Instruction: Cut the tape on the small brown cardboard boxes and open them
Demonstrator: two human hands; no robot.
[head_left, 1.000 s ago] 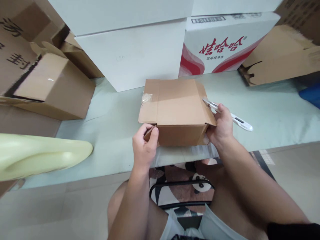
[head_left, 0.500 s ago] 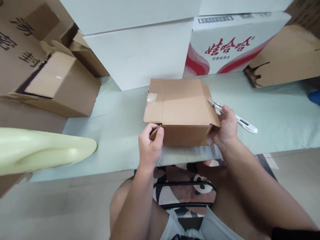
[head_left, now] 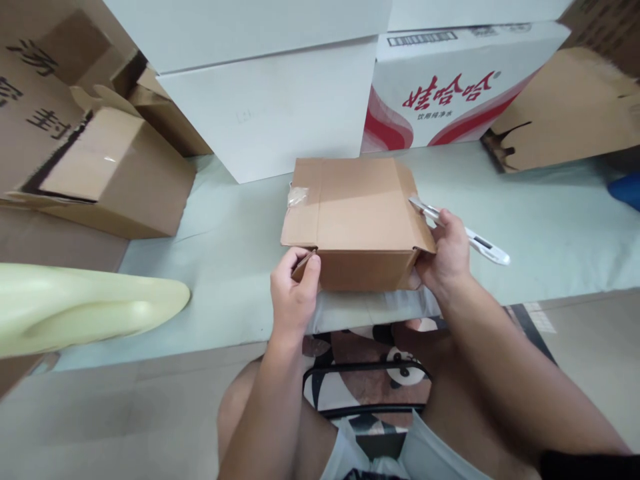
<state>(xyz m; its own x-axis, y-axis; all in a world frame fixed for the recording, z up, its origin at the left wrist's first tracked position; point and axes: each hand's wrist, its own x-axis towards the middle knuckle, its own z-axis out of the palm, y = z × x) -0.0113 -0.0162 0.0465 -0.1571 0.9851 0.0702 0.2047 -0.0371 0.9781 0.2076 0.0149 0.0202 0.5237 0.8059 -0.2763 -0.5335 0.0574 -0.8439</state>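
Observation:
A brown cardboard box lies on the light green cloth, with a piece of clear tape at its left flap. At its near left corner, my left hand pinches a small cardboard flap between thumb and fingers. My right hand is closed around a white utility knife, whose blade end points up and left over the box's right flap. The lower fingers of that hand are partly hidden behind the box's near right corner, against its side.
A white carton and a red-and-white printed carton stand behind the box. Brown cartons sit at the left, near a pale yellow smooth object. Another brown carton is at the right. The cloth-covered table ends before my knees.
The whole view has shifted slightly, so things appear a little further left. Both hands keep their holds on the box flap and the knife.

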